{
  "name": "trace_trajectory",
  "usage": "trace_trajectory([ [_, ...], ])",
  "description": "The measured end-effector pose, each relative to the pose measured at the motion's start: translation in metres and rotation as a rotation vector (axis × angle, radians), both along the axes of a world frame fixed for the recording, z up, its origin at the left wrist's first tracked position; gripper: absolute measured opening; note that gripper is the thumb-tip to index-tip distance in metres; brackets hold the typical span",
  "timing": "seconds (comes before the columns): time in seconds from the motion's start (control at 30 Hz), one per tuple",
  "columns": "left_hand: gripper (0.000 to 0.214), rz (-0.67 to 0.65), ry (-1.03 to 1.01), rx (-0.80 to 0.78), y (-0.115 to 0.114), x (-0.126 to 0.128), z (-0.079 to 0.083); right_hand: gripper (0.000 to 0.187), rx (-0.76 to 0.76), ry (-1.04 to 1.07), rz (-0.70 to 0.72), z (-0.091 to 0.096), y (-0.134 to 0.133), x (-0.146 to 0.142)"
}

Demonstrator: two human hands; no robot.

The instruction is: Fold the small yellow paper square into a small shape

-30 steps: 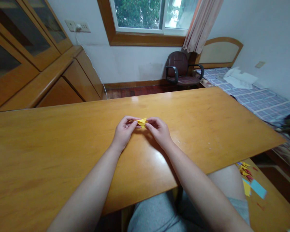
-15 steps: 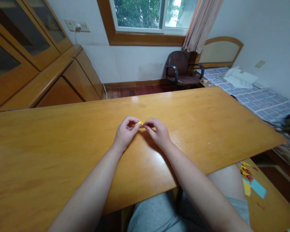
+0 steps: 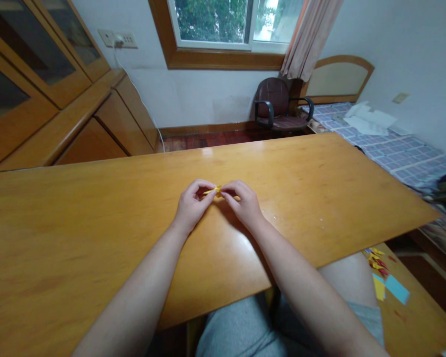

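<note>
A small piece of folded yellow paper point(image 3: 218, 190) is held between my two hands, just above the wooden table point(image 3: 96, 238). The fingertips of my left hand point(image 3: 195, 199) pinch its left side, and a thin pointed end sticks out between thumb and fingers. On the other side, my right hand point(image 3: 242, 199) pinches the paper between thumb and index finger. Fingers cover much of the paper, so its full shape cannot be made out.
At the lower right, a lower wooden surface point(image 3: 423, 327) carries several folded yellow and red paper pieces point(image 3: 377, 260), a blue paper sheet point(image 3: 397, 289) and yellow paper point(image 3: 378, 287). Tiny white bits point(image 3: 275, 217) dot the table. A brown armchair point(image 3: 273, 101) stands beyond it.
The yellow paper has shifted slightly between the fingertips, and its left point looks straighter. Both hands stay in nearly the same place.
</note>
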State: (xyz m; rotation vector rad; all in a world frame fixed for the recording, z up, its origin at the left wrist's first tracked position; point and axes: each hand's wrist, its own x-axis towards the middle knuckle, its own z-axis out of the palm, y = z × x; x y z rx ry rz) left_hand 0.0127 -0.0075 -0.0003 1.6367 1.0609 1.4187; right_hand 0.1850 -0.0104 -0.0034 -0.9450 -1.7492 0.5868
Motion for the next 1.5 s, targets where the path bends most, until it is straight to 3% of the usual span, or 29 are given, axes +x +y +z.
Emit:
trace_trajectory([
  [0.13,0.019,0.001,-0.050,-0.016,-0.0006,0.0010,0.0006,0.009,0.014,0.021,-0.009,0.0006,-0.0008,0.0009],
  [0.4,0.030,-0.031,-0.172,-0.246,0.0040,-0.0001,-0.0025,0.008,0.032,0.032,-0.023,0.0018,-0.0026,0.0020],
  [0.73,0.024,-0.008,-0.127,-0.202,0.0029,0.0003,-0.0009,0.019,-0.025,-0.028,0.010,-0.0034,-0.0012,-0.0007],
  [1.03,0.015,-0.001,0.032,0.029,0.0041,-0.0028,0.0035,0.014,-0.034,-0.013,0.005,-0.0029,-0.0009,0.0000],
  [1.5,0.014,-0.030,0.011,0.017,0.0005,-0.0014,0.0043,0.010,0.081,-0.096,-0.049,-0.0019,-0.0027,-0.0002],
])
